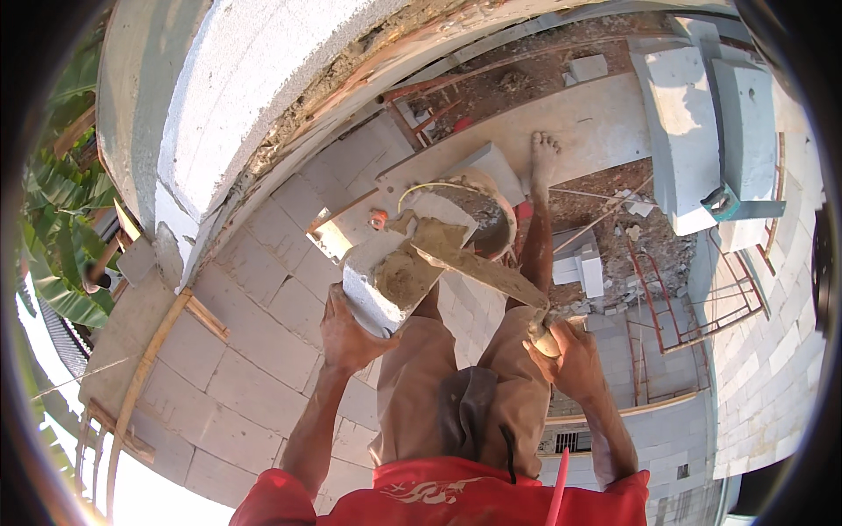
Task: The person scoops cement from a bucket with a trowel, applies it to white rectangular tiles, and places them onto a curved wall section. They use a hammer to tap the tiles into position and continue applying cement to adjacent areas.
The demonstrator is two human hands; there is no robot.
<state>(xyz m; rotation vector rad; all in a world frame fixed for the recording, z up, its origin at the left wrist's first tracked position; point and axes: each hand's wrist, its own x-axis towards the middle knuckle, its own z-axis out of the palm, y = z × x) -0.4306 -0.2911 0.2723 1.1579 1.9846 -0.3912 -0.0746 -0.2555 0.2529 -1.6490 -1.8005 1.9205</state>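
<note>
A pale lightweight concrete block (358, 282) is gripped at its near left edge by my left hand (347, 333). Grey-brown mortar (405, 276) coats the block's upper face. My right hand (567, 355) is closed around the handle of a trowel (491, 274). Its long, mortar-smeared blade reaches left to the far side of the block, with a lump of wet mortar (438, 235) at its end. Just beyond, a bucket (502, 230) with mortar inside stands on the plank, partly hidden by the trowel and block.
My bare foot (545, 153) rests on a wooden plank (605, 118) high above rubble. Large pale blocks (680, 123) and a teal-handled saw (722, 203) are at the right, above a red metal scaffold frame (702, 331). A partly built block wall (237, 79) curves along the upper left.
</note>
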